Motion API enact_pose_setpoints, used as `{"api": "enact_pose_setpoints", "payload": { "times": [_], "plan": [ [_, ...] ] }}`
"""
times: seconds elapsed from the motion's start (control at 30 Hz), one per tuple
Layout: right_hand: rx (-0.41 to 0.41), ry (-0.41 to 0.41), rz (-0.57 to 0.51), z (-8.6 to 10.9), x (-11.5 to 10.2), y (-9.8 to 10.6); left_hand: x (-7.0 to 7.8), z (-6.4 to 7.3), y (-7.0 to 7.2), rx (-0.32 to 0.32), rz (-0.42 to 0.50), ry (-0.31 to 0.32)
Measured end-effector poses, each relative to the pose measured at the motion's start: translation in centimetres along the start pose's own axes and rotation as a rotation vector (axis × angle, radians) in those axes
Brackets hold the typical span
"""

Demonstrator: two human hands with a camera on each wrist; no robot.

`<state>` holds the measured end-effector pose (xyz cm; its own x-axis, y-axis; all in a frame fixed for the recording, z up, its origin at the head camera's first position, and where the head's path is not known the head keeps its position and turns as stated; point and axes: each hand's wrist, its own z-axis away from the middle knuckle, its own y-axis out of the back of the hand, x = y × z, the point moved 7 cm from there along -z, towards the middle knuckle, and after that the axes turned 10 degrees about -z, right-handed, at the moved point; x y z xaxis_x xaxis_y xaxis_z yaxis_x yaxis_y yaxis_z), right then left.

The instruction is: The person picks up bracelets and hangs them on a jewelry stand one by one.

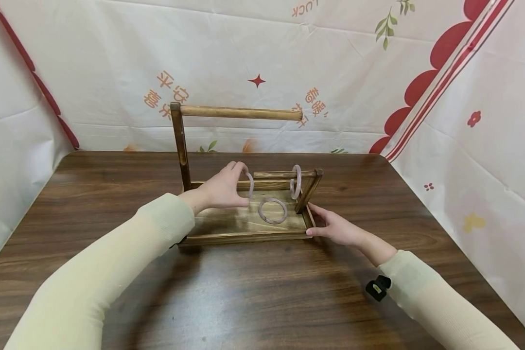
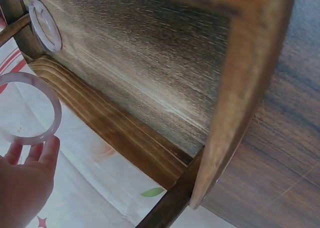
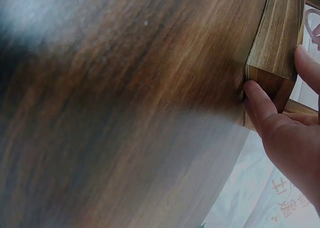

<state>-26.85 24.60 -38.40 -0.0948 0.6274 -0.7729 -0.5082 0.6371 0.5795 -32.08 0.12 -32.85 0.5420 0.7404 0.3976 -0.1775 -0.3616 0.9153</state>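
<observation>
Left hand (image 1: 220, 188): grip pinching lavender bangle (image 1: 252, 184), upright above tray of wooden rack (image 1: 245, 237), just beside free end of rack's short bar (image 1: 273, 175). Right hand (image 1: 334, 227): grip clasping rack's near right corner. Hanging bangle (image 1: 299, 181) occupies rack's short bar near its post; flat bangle (image 1: 274, 222) lies in rack's tray. Long bar (image 1: 240, 113) overhead, on rack's tall left post (image 1: 181, 150). Counter (image 1: 262, 291) beneath rack; printed cloth (image 1: 227, 53) behind.

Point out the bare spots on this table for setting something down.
The table is bare in front of the tray, between the sleeves, and left of the tall post. Crowded: the tray's right half, where one bangle lies, another hangs from the short bar, and the right hand holds the tray.
</observation>
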Motion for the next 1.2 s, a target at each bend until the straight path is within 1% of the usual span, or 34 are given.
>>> {"api": "enact_pose_setpoints", "payload": {
  "times": [0.27, 0.47, 0.8, 0.97, 1.2],
  "plan": [
    [0.005, 0.008, 0.011, 0.1, 0.0, 0.0, 0.0, 0.0, 0.7, 0.043, 0.024, 0.013],
    [0.005, 0.011, 0.005, 0.1, -0.1, 0.0, -0.1, 0.2, 1.2, 0.053, 0.051, 0.027],
    [0.005, 0.015, 0.003, 0.1, 0.0, 0.0, 0.0, 0.3, 1.9, 0.08, 0.058, 0.034],
    [0.006, 0.003, 0.0, 0.0, 0.0, 0.0, 0.2, 0.6, 2.3, 0.081, 0.07, 0.034],
    [0.005, 0.008, 0.0, 0.1, 0.0, 0.0, 0.1, 0.9, 2.6, 0.069, 0.095, 0.055]
  ]
}}
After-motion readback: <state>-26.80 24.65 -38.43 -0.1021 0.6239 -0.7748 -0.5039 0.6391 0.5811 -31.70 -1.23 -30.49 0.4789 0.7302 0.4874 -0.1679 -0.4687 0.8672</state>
